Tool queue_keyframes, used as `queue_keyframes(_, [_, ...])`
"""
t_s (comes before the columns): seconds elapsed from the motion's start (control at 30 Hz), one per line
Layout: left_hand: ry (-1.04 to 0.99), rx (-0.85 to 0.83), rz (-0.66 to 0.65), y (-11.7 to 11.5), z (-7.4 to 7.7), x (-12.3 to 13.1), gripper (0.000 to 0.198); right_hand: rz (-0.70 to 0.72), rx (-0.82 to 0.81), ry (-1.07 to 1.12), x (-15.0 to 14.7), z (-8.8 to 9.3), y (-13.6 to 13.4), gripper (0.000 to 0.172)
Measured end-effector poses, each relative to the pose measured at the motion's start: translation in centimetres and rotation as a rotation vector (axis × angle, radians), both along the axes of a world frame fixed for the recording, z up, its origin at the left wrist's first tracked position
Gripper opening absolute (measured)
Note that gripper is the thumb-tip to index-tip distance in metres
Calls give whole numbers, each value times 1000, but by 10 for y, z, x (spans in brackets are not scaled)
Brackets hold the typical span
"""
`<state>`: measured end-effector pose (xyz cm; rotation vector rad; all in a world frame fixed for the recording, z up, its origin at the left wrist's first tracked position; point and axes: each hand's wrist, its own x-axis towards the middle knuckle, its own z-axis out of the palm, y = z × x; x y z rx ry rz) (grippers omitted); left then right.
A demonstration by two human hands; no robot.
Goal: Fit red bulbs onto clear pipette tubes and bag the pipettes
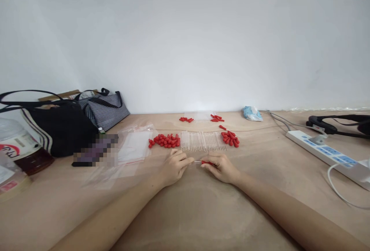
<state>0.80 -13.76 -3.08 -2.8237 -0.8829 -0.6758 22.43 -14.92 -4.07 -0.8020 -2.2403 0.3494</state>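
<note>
My left hand (177,165) is closed, pinching one end of a thin whitish rod (197,162) between thumb and fingers. The closed fingers of my right hand (221,167) hold a small red rubbery-looking cap (206,162) at the rod's other end. How far the rod goes into the cap is hidden by the fingers. Just beyond my hands lies a row of thin clear rods (202,141), side by side. A heap of red caps (167,140) sits left of the row, and a smaller heap of red caps (230,138) lies to its right.
Farther back are more red caps (216,118) beside clear rods. Clear zip bags (134,145), a partly blurred dark object (95,150), a black bag (69,127), a striped bag (108,110) and bottles (21,147) stand left. A power strip (326,150), blue packet (252,113) and black headset (341,125) lie right.
</note>
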Motion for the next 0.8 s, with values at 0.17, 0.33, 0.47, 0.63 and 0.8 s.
queue_keyframes(0.17, [-10,-5,15,-4,1,4,28,-31,27,-56,1,-1,1,23])
queue_keyframes(0.33, [-35,-39,24,-6,1,9,27,-47,22,-45,-1,-1,3,21])
queue_keyframes(0.47, [-49,-42,23,-6,0,11,27,-30,9,-48,-2,0,3,22])
queue_keyframes(0.63, [-58,-68,25,-6,1,12,25,14,-52,-3,-3,1,4,24])
queue_keyframes(0.8, [-251,-254,53,-8,3,16,19,-8,-484,424,-10,1,8,27])
